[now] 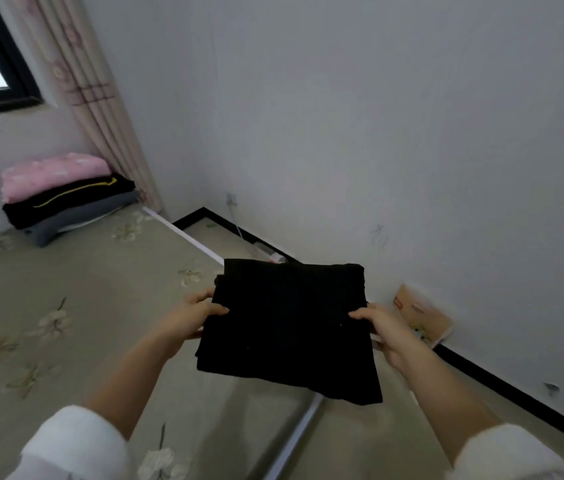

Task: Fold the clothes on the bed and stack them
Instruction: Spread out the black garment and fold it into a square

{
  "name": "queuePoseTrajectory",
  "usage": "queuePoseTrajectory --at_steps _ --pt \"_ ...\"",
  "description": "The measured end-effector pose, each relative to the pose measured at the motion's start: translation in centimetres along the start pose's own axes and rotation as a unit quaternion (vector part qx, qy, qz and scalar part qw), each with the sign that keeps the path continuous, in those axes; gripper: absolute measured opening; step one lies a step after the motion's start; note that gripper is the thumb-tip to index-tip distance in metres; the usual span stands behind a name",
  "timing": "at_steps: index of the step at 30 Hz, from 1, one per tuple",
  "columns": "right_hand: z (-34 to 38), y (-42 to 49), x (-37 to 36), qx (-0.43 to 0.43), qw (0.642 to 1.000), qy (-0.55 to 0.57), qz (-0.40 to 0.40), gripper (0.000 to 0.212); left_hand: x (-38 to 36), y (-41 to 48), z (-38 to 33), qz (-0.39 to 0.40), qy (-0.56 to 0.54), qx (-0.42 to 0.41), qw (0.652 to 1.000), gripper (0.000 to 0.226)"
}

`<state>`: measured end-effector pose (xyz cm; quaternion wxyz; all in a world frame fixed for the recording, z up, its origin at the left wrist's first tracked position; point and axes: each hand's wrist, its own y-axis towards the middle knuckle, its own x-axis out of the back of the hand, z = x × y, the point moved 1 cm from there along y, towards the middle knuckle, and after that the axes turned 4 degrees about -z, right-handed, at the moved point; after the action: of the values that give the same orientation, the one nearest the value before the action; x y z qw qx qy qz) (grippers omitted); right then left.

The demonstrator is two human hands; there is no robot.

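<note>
A folded black garment (289, 327) hangs in the air over the bed's right edge, held flat between both hands. My left hand (192, 315) grips its left edge, thumb on top. My right hand (382, 329) grips its right edge, thumb on top and fingers underneath. At the far left corner of the bed (66, 306) sits a stack of folded clothes (66, 199): a pink piece on top, a black one with a yellow line below it, a grey one at the bottom.
The bed has a pale green floral cover and a white edge rail (294, 441). A narrow floor strip runs between bed and wall, with a cardboard box (422, 315) against the wall. A curtain (90, 98) hangs beside the window at the left.
</note>
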<state>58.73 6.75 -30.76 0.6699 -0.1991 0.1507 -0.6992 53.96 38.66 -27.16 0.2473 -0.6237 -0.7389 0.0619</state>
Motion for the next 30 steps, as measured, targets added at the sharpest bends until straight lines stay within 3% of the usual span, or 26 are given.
queuePoseTrajectory --at_steps 7,17,23,30 --pt "8.2 13.9 5.5 0.024 0.999 -0.018 0.024 0.020 -7.2 11.1 -6.5 -0.039 -0.023 -0.004 0.999 0.031" --pt "19.7 32.8 14.1 0.037 0.984 -0.103 0.141 0.024 -18.9 22.1 -13.6 -0.139 -0.125 0.045 0.981 0.031" --pt "23.4 40.9 12.7 0.041 0.966 -0.143 0.212 0.021 -20.8 26.1 -16.3 -0.209 -0.147 0.061 0.965 0.020" --pt "27.5 48.4 6.4 0.051 0.947 -0.171 0.266 0.022 -17.9 32.4 -17.9 -0.257 -0.170 0.062 0.949 0.015"
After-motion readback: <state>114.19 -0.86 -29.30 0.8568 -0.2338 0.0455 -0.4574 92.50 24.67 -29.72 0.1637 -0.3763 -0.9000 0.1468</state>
